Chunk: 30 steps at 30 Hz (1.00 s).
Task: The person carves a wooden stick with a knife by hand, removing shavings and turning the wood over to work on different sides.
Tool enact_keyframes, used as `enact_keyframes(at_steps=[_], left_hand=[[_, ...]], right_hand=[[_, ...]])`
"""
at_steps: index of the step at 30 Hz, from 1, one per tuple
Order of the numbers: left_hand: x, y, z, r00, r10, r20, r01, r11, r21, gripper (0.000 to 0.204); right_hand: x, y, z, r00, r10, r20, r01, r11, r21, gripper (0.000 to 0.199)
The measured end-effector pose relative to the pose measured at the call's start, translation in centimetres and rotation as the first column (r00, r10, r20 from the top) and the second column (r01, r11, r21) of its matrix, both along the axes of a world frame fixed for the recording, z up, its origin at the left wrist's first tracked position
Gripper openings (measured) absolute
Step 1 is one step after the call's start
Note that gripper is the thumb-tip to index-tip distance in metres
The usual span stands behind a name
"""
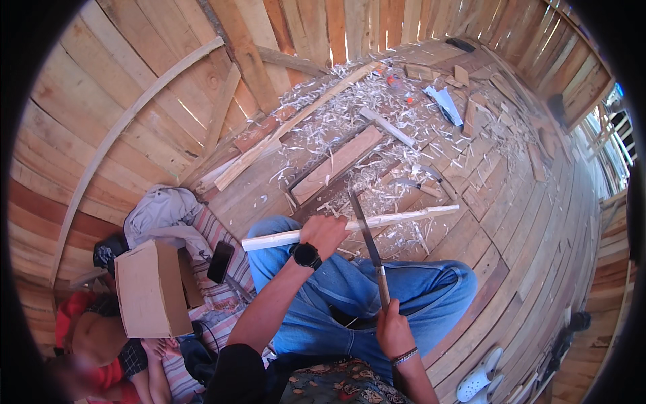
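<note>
My left hand [326, 236], with a dark watch at its wrist, is closed round a pale, roughly whittled wooden stick [417, 215]. The stick lies crosswise above my lap, its thick end at the left over my knee. In my right hand [395, 331] is the wooden handle of a long knife [366, 233]. Its dark blade points away from me and crosses the stick just right of my left hand. Whether the edge touches the wood I cannot tell. My legs in blue jeans [431, 286] are folded beneath.
Shavings [323, 101] cover the floor ahead, around a short board [338, 163] and a long plank [296, 124]. A curved blade [405, 182] lies beyond the stick. At left are a cardboard box [151, 289], a phone [220, 262] and another person [101, 343]; white clogs [479, 377] stand lower right.
</note>
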<state>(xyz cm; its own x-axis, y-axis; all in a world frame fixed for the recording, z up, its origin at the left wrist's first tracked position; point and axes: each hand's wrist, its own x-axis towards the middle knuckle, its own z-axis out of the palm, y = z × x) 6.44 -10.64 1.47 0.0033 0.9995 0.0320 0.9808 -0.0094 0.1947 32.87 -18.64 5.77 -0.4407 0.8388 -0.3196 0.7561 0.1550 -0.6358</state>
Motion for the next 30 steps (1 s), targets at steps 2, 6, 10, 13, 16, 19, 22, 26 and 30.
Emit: enact_keyframes(at_steps=[2,6,10,13,16,19,22,26,30], left_hand=[[-0.12,-0.04,-0.02,1.0,0.001,0.004,-0.001,1.0,0.005,0.028],[0.02,-0.13,0.16,1.0,-0.001,0.002,0.001,1.0,0.026,0.028],[-0.05,-0.03,-0.25,1.0,0.003,0.007,-0.003,1.0,0.013,0.028],[-0.05,-0.03,-0.21,1.0,0.007,0.001,-0.007,1.0,0.01,0.028],[-0.08,-0.12,0.05,1.0,0.0,-0.008,0.0,1.0,0.026,0.028],[0.08,-0.02,0.11,1.0,-0.002,0.003,0.002,1.0,0.023,0.028],[-0.07,-0.1,0.05,1.0,-0.003,-0.003,0.003,1.0,0.014,0.028],[-0.02,-0.07,0.1,1.0,-0.004,-0.012,0.004,1.0,0.012,0.028],[-0.01,-0.05,0.24,1.0,-0.007,-0.021,0.007,1.0,0.006,0.028]], right_hand=[[-0.13,0.07,0.21,1.0,-0.002,-0.003,0.002,1.0,-0.01,0.021],[-0.02,-0.08,0.13,1.0,-0.001,-0.012,0.001,1.0,-0.009,0.022],[0.21,0.08,-0.1,1.0,0.016,-0.015,-0.015,1.0,0.023,0.023],[0.14,0.37,0.03,1.0,0.006,-0.026,-0.005,1.0,0.022,0.023],[0.38,0.27,-0.04,0.999,0.011,-0.036,-0.011,1.0,0.006,0.022],[0.66,0.2,-0.27,0.999,0.004,-0.045,-0.004,1.0,0.004,0.021],[0.6,-0.02,-0.16,0.999,0.005,-0.036,-0.005,1.0,-0.008,0.021],[0.68,-0.14,-0.09,1.0,0.016,-0.019,-0.016,1.0,-0.004,0.019],[0.81,-0.11,-0.08,1.0,0.025,-0.011,-0.025,1.0,-0.006,0.02]])
